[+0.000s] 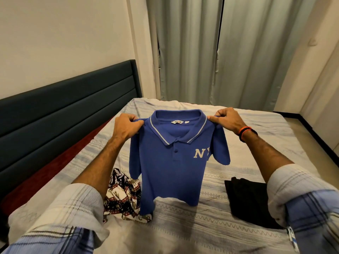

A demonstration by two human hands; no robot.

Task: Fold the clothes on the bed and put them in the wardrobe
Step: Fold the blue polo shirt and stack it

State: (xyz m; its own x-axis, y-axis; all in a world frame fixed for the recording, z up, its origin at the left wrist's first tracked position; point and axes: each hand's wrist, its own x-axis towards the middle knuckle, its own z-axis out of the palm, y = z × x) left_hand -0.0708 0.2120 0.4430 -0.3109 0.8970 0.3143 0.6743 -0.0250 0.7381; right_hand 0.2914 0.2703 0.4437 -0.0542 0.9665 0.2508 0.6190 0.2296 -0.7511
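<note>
Left hand (126, 126) pinches the blue polo shirt (172, 173) at one shoulder seam, fingers curled over the cloth; right hand (228, 119) pinches the opposite shoulder the same way, an orange and black wristband (246, 132) on that wrist. Shirt hangs upright at centre frame, front facing the wearer of the camera, white-trimmed collar at the top, white letters on the chest partly hidden by a fold of the sleeve; its hem droops onto the bed (238, 162). Both forearms come up from the lower corners in rolled plaid sleeves. Bed cover is pale, banded with grey-blue stripes and zigzag lines, somewhat rumpled near the lower edge. A patterned garment (122, 197) in black, white and red lies crumpled at lower left, partly behind the shirt. A black folded garment (247, 198) lies flat at lower right, well apart from the patterned one. Dark padded headboard (64, 107) runs along the left side, cream wall above. Grey-green curtains (201, 52) hang closed across the upper centre and right. Pale floor shows at the right edge.
</note>
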